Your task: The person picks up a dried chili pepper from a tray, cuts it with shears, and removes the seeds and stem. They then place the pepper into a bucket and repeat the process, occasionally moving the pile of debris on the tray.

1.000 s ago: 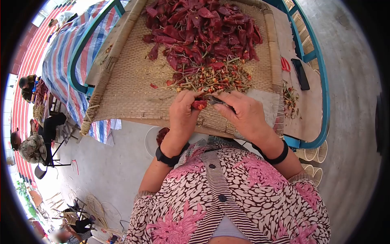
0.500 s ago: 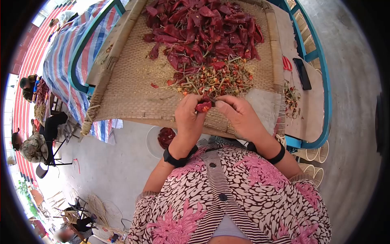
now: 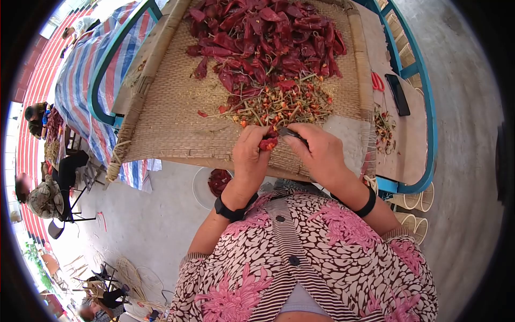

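My left hand [image 3: 250, 153] pinches a dried red pepper [image 3: 267, 144] above the near edge of the woven tray [image 3: 177, 140]. Close on its right, my right hand [image 3: 321, 151] is closed on a small dark tool [image 3: 293, 134], whose tip meets the top of the pepper. Fingers hide part of the tool. Just beyond both hands lies a heap of cut stems and orange-red bits [image 3: 284, 104]. A large pile of dark red dried peppers [image 3: 263, 40] covers the far part of the tray.
Red-handled scissors [image 3: 377, 82], a black phone [image 3: 397, 95] and stem scraps [image 3: 384, 129] lie on the board at the right, inside a teal frame [image 3: 429, 123]. Below the tray stands a clear bowl [image 3: 201, 188] with red peppers. Other people sit at the far left.
Both hands have shifted slightly right and down since a second ago. The dark tool, mostly hidden half a second ago, shows again against the pepper's top. More of the bowl is visible than at first.
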Motion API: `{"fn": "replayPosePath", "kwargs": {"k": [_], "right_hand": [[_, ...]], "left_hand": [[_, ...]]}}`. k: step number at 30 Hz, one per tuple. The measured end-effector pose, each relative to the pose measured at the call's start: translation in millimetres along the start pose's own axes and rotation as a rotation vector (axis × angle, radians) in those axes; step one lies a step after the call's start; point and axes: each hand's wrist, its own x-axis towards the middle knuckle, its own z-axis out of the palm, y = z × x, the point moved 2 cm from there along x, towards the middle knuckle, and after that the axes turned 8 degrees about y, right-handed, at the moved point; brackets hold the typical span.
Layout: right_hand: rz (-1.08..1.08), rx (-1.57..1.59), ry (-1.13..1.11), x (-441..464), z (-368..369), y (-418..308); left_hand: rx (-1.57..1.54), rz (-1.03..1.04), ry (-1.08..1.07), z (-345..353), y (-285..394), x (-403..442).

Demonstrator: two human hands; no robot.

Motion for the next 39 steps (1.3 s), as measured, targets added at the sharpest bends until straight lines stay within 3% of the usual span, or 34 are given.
{"fn": "replayPosePath", "kwargs": {"k": [3,6,9,10,13,16,19,22,25,28,31,35,39], "right_hand": [[0.137,0.351,0.02,-4,15,10],[0.979,1.135,-0.408,-9,16,13],[0.921,1.103,-0.16,3,3,14],[0.986,1.21,-0.176,8,1,20],[1.265,1.667,-0.286,17,1,46],[1.434,1.715,-0.298,16,7,45],[1.166,1.371,-0.224,21,-2,34],[0.79,0.966,-0.298,41,-15,47],[0.148,0.233,-0.044,76,-14,68],[0.291,-0.065,-0.121,102,-6,92],[0.223,0.085,-0.216,117,14,117],[0.141,-0.071,-0.241,121,46,134],[0.313,-0.023,-0.189,130,37,120]], "left_hand": [[-0.099,-0.132,-0.049,-1,-1,1],[-0.183,-0.189,-0.096,-5,1,6],[-0.09,-0.233,-0.257,-11,-4,-3],[-0.035,-0.255,-0.33,-13,-5,-7],[-0.246,-0.375,-0.182,-21,2,-3],[-0.386,-0.519,-0.175,-31,8,12],[-0.48,-0.538,-0.168,-31,5,15],[-0.507,-0.53,-0.207,-31,2,12],[-0.548,-0.541,-0.2,-25,-1,9],[-0.548,-0.526,-0.141,-17,3,9],[-0.505,-0.521,-0.081,-10,-4,10],[-0.341,-0.429,0.026,0,-6,19],[-0.592,-0.513,0.121,8,-1,20]]}}
